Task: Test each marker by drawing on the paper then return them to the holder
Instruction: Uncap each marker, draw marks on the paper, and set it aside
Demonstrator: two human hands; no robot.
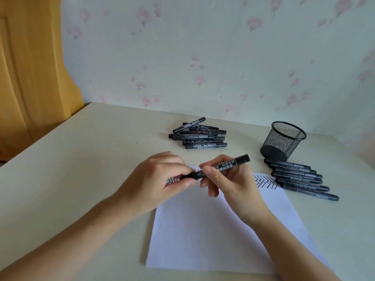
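Note:
I hold one black marker (229, 163) in both hands above the top of the white paper (219, 236). My left hand (162, 175) pinches its cap end, and my right hand (225, 179) grips the barrel, whose back end points up and right. Black zigzag lines (264, 181) run along the paper's top edge, partly hidden by my hands. A black mesh holder (283, 141) stands at the back right and looks empty. A pile of black markers (199, 134) lies behind my hands. Another row of markers (300, 178) lies in front of the holder.
The cream table (71, 169) meets a floral wall at the back. A yellow wooden panel (30, 78) stands at the far left, past the table's left edge.

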